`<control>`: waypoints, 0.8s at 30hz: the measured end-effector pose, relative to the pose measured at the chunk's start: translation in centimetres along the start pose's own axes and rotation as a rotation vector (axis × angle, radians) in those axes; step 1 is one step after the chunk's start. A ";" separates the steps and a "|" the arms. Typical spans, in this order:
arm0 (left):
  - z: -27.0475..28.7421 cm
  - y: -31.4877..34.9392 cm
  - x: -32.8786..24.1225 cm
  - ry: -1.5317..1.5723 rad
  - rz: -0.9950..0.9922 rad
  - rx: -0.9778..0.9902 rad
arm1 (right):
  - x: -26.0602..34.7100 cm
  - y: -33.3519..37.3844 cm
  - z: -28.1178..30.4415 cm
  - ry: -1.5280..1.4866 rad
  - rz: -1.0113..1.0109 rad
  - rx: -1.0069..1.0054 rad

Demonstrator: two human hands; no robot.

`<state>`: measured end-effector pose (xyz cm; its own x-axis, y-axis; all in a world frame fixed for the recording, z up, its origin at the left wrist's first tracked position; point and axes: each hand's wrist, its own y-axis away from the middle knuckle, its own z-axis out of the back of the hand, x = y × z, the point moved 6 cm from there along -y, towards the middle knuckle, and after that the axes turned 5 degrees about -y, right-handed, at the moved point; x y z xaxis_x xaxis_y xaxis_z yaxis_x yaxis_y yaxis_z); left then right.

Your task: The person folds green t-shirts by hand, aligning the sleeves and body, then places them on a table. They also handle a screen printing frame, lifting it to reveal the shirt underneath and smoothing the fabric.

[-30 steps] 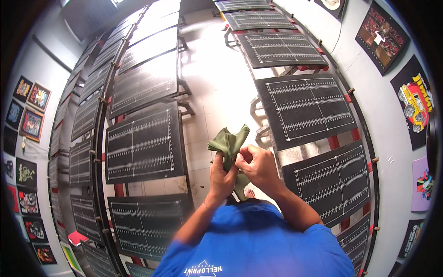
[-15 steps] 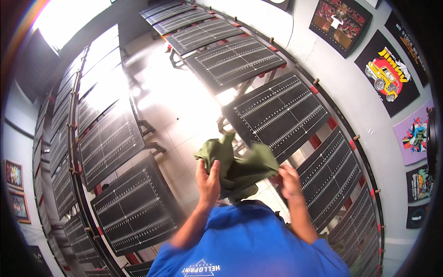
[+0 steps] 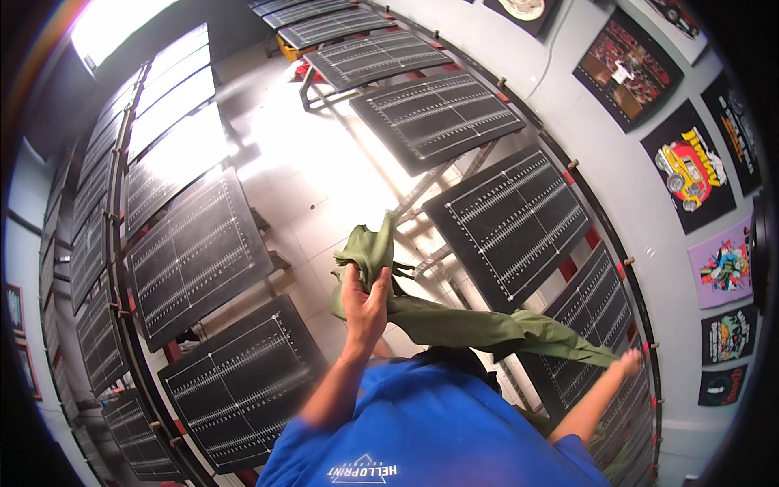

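An olive-green piece of cloth [image 3: 479,326] is stretched sideways between my two hands, its kind not plain from its folds. My left hand [image 3: 365,302] grips a bunched part of it in front of my blue shirt, with folds rising above the thumb. Far out to the right, my right hand [image 3: 626,363] is closed on the narrowed end of the cloth, somewhat blurred. That end passes over a black board [image 3: 588,316] marked with white scale lines.
Rows of black marked boards run along both sides, such as a board at left [image 3: 243,381] and another ahead on the right [image 3: 510,223]. A dark rail [image 3: 625,268] edges the right row. Between them lies a pale tiled floor [image 3: 296,219]. Printed pictures hang on the right wall.
My right hand has swung out to the right, drawing the cloth from a bunch into a long stretch. My left hand stays near its place, still holding its part.
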<state>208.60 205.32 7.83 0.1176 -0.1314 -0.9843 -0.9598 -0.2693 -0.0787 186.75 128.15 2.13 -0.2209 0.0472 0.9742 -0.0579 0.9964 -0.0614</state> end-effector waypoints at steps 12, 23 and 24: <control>3.6 -3.6 1.1 -0.186 0.037 -0.093 | 5.3 66.5 -36.6 0.349 -0.194 2.023; 2.1 -9.7 2.2 -0.329 0.156 -0.099 | -1.8 67.2 -43.2 0.139 -0.611 2.033; 1.7 -10.3 2.3 -0.343 0.129 -0.104 | -1.9 67.0 -43.8 0.124 -0.652 2.033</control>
<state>218.28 209.45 6.14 -0.1113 0.1513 -0.9822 -0.9280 -0.3693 0.0483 225.92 197.87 5.65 0.3034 -0.0970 0.9479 -0.7985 -0.5688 0.1974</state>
